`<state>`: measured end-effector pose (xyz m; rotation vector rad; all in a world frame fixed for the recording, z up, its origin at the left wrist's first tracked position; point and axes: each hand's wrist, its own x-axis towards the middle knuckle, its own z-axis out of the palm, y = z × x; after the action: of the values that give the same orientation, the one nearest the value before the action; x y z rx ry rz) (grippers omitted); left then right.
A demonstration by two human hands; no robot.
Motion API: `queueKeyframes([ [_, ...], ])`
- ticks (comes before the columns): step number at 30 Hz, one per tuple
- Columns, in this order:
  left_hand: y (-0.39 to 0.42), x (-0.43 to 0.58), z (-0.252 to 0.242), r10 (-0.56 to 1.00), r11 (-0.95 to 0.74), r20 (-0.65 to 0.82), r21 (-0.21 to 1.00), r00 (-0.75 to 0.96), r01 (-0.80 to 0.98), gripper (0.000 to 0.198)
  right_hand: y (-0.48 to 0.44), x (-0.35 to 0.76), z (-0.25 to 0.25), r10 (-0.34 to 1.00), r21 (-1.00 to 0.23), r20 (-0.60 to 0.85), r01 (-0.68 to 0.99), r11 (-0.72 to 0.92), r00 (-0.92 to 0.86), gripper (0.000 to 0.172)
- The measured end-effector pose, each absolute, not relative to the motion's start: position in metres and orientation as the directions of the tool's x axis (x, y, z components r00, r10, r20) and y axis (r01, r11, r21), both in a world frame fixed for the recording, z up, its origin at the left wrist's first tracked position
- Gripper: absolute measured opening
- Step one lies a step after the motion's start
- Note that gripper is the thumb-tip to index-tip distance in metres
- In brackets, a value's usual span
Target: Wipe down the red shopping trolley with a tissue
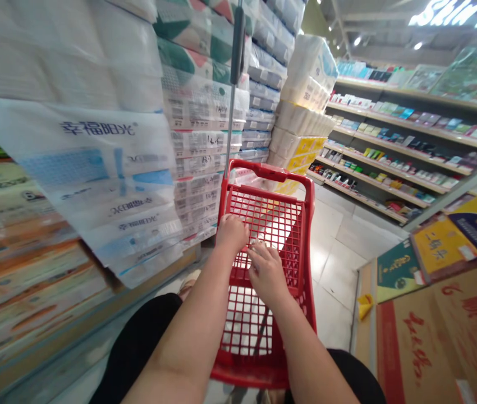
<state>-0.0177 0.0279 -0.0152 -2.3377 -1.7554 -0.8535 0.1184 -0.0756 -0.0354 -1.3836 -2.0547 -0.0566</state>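
Observation:
A red plastic shopping basket (301, 224) with mesh walls stands on the floor in front of me, between my knees. Its grey pull handle (230, 118) with a black grip rises from the far rim. Both my forearms reach down into the basket. My left hand (230, 233) is curled closed near the far wall, back of the hand up, its fingers hidden. My right hand (267, 270) is just beside it, fingers bent together as in a pinch. Something small and pale shows at its fingertips; I cannot make it out.
Stacked packs of toilet paper and tissues (112, 163) tower close on the left. Shelves of small goods (394, 163) line the right side of the aisle. Cardboard boxes (440, 325) stand close at my right. The pale tiled floor (339, 247) runs ahead.

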Motion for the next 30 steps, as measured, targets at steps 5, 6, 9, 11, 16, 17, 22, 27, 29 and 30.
queueKeyframes([
  [5,0.023,-0.019,-0.014,0.854,-0.33,0.48,0.204,0.199,0.922,0.031,-0.078,0.112,-0.039,0.818,-0.326,0.542,0.848,0.418,-0.194,0.041],
  [6,0.021,-0.019,-0.014,0.856,-0.315,0.482,0.198,0.188,0.928,0.03,-0.078,0.114,-0.04,0.804,-0.314,0.537,0.824,0.472,-0.256,0.043],
  [9,0.018,-0.02,-0.016,0.849,-0.333,0.486,0.19,0.206,0.924,0.028,-0.077,0.122,-0.044,0.772,-0.312,0.579,0.803,0.508,-0.264,0.047],
  [11,0.016,-0.021,-0.018,0.845,-0.342,0.494,0.21,0.202,0.916,0.028,-0.075,0.127,-0.049,0.763,-0.319,0.639,0.87,0.375,-0.094,0.045],
  [16,0.013,-0.023,-0.02,0.849,-0.331,0.491,0.209,0.194,0.92,0.028,-0.075,0.127,-0.055,0.766,-0.298,0.594,0.818,0.493,-0.245,0.039],
  [17,0.013,-0.024,-0.02,0.849,-0.33,0.493,0.215,0.19,0.919,0.028,-0.075,0.127,-0.055,0.776,-0.303,0.586,0.826,0.476,-0.232,0.04],
  [22,0.01,-0.026,-0.017,0.852,-0.345,0.48,0.218,0.208,0.913,0.031,-0.076,0.128,-0.055,0.803,-0.33,0.594,0.896,0.295,-0.046,0.042],
  [27,0.011,-0.027,-0.018,0.861,-0.349,0.46,0.224,0.217,0.91,0.031,-0.076,0.124,-0.053,0.792,-0.4,0.581,0.782,0.478,-0.187,0.035],
  [29,0.011,-0.028,-0.02,0.85,-0.364,0.475,0.219,0.227,0.906,0.031,-0.077,0.125,-0.052,0.781,-0.454,0.625,0.815,0.359,0.004,0.037],
  [30,0.012,-0.028,-0.021,0.846,-0.369,0.482,0.215,0.23,0.904,0.031,-0.077,0.125,-0.052,0.771,-0.472,0.634,0.822,0.32,0.064,0.037],
])
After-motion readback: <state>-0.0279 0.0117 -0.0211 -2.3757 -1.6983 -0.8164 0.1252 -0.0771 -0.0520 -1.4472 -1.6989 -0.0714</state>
